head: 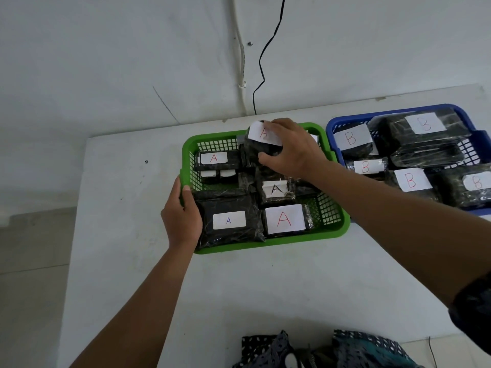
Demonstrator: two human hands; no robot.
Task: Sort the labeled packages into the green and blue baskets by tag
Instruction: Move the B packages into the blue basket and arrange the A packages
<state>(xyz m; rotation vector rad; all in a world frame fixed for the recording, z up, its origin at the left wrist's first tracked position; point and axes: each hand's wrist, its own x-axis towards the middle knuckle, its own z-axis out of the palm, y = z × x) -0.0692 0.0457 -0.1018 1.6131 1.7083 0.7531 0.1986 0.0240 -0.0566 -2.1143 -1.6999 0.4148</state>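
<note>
Green basket (337, 229) — blue basket (332, 128)

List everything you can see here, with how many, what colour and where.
Green plastic basket: one, table centre.
Blue plastic basket: one, right of the green one.
Black wrapped packages tagged A: at least five, in the green basket, one held.
Black wrapped packages tagged B: six visible, in the blue basket.
White table: one.
Black cable: one, on the wall.
Hands: left grips the green rim; right holds an A package.
</note>
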